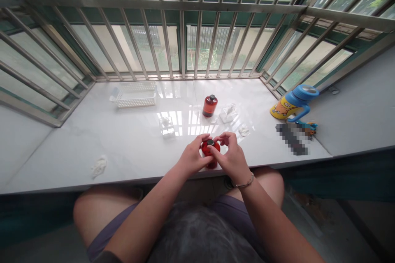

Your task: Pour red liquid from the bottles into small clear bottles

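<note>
A red see-through bottle (206, 147) with a dark cap stands upright near the counter's front edge, directly before me. Curled round its left side is my left hand (194, 155), thumb across the front. From the right, my right hand (230, 154) has its thumb on the bottle close to the cap and its fingers bent behind. The fingers partly cover the bottle's sides. Just beyond it stands a second red bottle (210, 107), also dark-capped. A clear square glass piece (228, 114) lies to that bottle's right, and a similar clear glass piece (166, 126) to the left.
Crumpled white tissues lie at right (243, 131) and front left (99, 166). A white perforated basket (134, 95) sits at the back left. At right are a blue-and-yellow flask (294, 102) and a pixelated dark object (292, 139). Metal window bars (182, 43) bound the white counter (129, 148).
</note>
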Available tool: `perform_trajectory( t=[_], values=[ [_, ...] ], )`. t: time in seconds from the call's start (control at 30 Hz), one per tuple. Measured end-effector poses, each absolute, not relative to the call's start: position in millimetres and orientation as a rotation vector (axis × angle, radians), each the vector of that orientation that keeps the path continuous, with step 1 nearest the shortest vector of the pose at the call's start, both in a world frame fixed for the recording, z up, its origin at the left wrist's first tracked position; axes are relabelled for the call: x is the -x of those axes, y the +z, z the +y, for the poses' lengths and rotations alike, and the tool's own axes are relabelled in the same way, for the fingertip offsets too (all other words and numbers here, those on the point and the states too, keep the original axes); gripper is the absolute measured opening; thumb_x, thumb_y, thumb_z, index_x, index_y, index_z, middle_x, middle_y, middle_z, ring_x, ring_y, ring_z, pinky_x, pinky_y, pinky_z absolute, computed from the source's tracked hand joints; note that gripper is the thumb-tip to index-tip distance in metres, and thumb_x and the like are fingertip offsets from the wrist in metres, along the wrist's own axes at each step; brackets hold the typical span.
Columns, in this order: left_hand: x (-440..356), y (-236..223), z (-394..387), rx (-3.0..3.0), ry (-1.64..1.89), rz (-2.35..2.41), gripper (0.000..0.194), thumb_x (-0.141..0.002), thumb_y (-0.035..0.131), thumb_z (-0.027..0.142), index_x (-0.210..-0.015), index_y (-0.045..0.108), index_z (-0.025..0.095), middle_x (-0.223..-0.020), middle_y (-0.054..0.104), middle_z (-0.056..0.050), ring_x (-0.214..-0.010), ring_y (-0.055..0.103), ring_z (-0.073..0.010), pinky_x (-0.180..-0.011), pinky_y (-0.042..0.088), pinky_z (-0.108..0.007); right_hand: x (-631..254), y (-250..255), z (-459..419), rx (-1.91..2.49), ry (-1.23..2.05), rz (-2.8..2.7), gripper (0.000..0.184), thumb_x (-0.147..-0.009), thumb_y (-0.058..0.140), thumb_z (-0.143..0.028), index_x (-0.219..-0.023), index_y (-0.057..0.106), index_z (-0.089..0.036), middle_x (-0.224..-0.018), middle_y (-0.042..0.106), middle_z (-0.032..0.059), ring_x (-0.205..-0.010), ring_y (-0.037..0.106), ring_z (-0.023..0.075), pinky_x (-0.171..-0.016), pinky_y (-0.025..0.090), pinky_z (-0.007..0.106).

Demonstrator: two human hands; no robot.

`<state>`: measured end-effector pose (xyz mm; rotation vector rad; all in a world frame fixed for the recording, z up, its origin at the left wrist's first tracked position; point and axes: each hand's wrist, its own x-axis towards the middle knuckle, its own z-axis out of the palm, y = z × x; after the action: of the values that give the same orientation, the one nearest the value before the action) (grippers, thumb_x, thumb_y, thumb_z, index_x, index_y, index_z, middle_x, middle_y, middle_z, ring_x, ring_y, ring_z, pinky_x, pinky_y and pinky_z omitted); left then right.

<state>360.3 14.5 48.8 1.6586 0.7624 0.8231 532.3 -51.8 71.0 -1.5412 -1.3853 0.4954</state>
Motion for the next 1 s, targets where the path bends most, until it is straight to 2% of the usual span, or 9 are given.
perform_trajectory(
  t=[0.13,0.27,0.43,0.57,0.77,1.0],
  values=[
    [-347,56,3,-1.128,0.694,0.525,0.074,-0.088,0.088,0.05,-0.147,0.052,0.024,-0.131,0.076,-0.017,-0.119,0.076,-0.0338,-0.096,0.062,-0.044,-535,91,-62,1.361,0.849,-1.256,0.042,-0.104,0.067,-0.054,-0.131,0.046,-0.03,-0.12,0.077,0.0085,-0.107,0.074,0.0257,-0.098,0.06,0.047],
    [-336,61,-6,-0.935,0.726,0.457,0.082,-0.081,0.09,0.064,-0.142,0.054,0.022,-0.126,0.078,-0.018,-0.11,0.079,-0.0337,-0.088,0.062,-0.039,-534,93,-69,1.335,0.894,-1.216,0.036,-0.108,0.059,-0.055,-0.131,0.049,-0.029,-0.122,0.078,0.0104,-0.107,0.075,0.025,-0.095,0.062,0.045],
    [-327,72,-8,-1.03,0.656,0.521,0.078,-0.077,0.096,0.056,-0.133,0.051,0.026,-0.124,0.078,-0.014,-0.11,0.079,-0.0322,-0.088,0.062,-0.039,-528,89,-79,1.27,0.746,-1.317,0.027,-0.11,0.059,-0.046,-0.129,0.053,-0.029,-0.124,0.077,0.0102,-0.115,0.074,0.0269,-0.104,0.059,0.051],
    [-322,78,-10,-1.2,0.632,0.684,0.07,-0.081,0.094,0.05,-0.131,0.051,0.027,-0.122,0.078,-0.011,-0.103,0.079,-0.0276,-0.085,0.062,-0.038,-527,94,-86,1.21,0.552,-1.52,0.023,-0.109,0.059,-0.037,-0.13,0.06,-0.029,-0.123,0.074,0.01,-0.116,0.072,0.0277,-0.101,0.061,0.05],
    [-319,86,-15,-1.403,0.611,0.821,0.068,-0.081,0.094,0.043,-0.132,0.053,0.026,-0.118,0.08,-0.009,-0.104,0.078,-0.0259,-0.093,0.061,-0.041,-528,96,-87,1.176,0.393,-1.748,0.037,-0.105,0.064,-0.023,-0.14,0.057,-0.032,-0.125,0.073,0.0084,-0.119,0.068,0.0282,-0.099,0.061,0.049],
    [-317,85,-20,-1.44,0.599,0.847,0.069,-0.078,0.096,0.041,-0.131,0.053,0.027,-0.122,0.08,-0.01,-0.111,0.077,-0.0287,-0.098,0.061,-0.045,-530,93,-93,1.181,0.317,-1.757,0.041,-0.103,0.062,-0.022,-0.143,0.055,-0.032,-0.127,0.074,0.009,-0.12,0.068,0.0308,-0.099,0.061,0.054]
  ],
)
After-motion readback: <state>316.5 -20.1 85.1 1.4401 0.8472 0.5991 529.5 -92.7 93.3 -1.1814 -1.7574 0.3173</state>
